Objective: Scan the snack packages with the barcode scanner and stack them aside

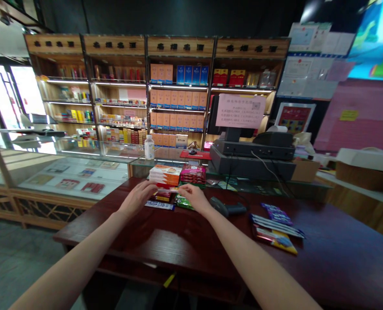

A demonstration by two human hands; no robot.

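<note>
Both arms reach forward over a dark red wooden counter. My left hand point(139, 197) and my right hand point(194, 197) pinch opposite ends of a thin, flat wrapped packet point(168, 190), whose print is too small to read. Under and just before it lie red and yellow packets point(163, 196). Green packets point(185, 202) are beside my right fingers, and a white-and-blue packet point(159, 205) lies below my left. Right behind the hands are stacked orange-and-white boxes point(165, 175) and a pile of magenta packets point(193, 173).
A black barcode scanner point(227, 207) rests right of my right hand. Purple packets point(276, 214), white-blue ones point(275, 226) and a yellow-red packet point(277, 240) lie farther right. Behind stand a white bottle point(149, 147), a cash register point(251, 157) and glass display cases point(72, 172).
</note>
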